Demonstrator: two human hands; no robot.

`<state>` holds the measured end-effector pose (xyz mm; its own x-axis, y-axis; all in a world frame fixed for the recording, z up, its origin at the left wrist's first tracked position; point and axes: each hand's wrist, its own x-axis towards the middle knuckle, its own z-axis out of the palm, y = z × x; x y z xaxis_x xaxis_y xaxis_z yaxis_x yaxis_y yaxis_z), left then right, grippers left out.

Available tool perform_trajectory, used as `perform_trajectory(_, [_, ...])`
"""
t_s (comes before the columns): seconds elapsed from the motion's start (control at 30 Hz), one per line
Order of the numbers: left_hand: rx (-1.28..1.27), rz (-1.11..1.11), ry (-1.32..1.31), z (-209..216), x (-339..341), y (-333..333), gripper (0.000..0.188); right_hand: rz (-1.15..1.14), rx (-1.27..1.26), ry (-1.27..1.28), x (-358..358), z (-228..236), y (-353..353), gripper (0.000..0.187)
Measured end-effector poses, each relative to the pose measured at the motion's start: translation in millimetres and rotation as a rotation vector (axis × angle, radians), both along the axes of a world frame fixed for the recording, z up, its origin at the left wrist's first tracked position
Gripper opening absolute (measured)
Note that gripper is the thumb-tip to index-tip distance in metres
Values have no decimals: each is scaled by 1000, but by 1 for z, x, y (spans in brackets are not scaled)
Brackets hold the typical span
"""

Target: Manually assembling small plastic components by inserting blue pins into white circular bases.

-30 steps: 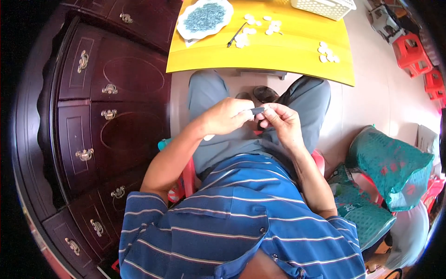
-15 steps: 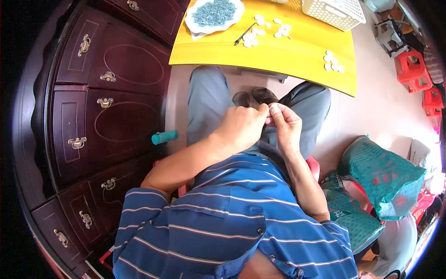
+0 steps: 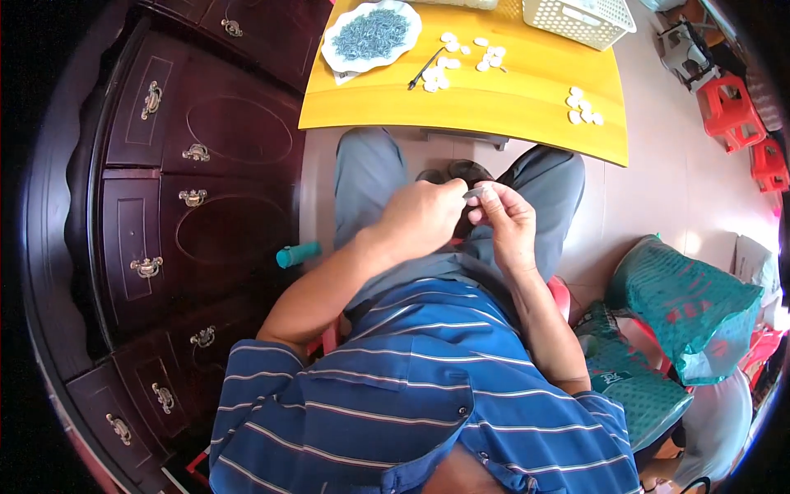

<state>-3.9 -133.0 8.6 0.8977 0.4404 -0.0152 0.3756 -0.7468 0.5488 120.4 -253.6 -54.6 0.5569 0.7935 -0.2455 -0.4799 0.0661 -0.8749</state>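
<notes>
Well, leftmost sat a white scalloped plate (image 3: 360,67) heaped with thin blue-grey slivers (image 3: 372,34), then small round white discs (image 3: 443,83) on the yellow table (image 3: 494,107). Over my lap, my left hand (image 3: 421,217) was closed round a small flat grey object (image 3: 472,193); my right hand (image 3: 512,221) pinched what looked like a pale bit at its tip, probably unfinished. More discs (image 3: 585,106) sat farther right; couldn't tell which pile was done.

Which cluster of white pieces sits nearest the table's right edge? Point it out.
The rightmost cluster, lying apart; the other white pieces lie closer to the plate.
</notes>
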Motion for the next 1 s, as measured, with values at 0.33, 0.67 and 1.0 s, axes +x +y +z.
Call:
perform_trajectory(0.33, [-486,-132,12,8,-7,31,17,181,18,-46,5,1,-6,19])
perform_trajectory(0.67, [-267,-174,135,7,1,27,17,161,-138,-304,4,4,-5,17])
perform_trajectory(1.0, [128,-5,184,6,12,-14,12,-32,-270,-531,2,-6,-2,17])
